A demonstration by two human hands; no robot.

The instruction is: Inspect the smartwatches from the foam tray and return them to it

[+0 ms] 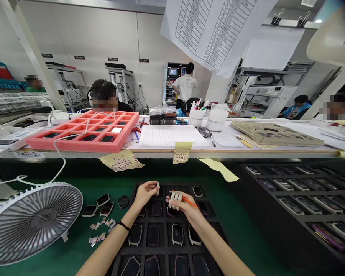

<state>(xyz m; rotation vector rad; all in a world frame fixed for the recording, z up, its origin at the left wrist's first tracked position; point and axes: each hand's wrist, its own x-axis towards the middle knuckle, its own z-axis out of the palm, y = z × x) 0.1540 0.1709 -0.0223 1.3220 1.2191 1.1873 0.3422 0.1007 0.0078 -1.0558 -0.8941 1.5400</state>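
Over the far part of a black foam tray (166, 216), my left hand (146, 194) has its fingers pinched together. A small pale piece (158, 188) shows at its fingertips; whether it is held or worn cannot be made out. To its right, my right hand (186, 207) is closed around a thin orange pen-like tool (189, 202). White bands (176, 197) show across that hand's fingers. Watch bodies with dark screens lie in the tray's compartments, among them a light-framed smartwatch (177, 234) and a dark-framed one (153, 235). One watch is partly hidden beneath my right hand.
Left of the tray lie several loose watches (103, 199) and small pinkish-white scraps (94, 239), beside a white fan (40, 222). Another black tray (264, 207) of watches stands right. A shelf ahead carries a pink foam tray (71, 144) and paper sheets (172, 136). Co-workers are beyond.
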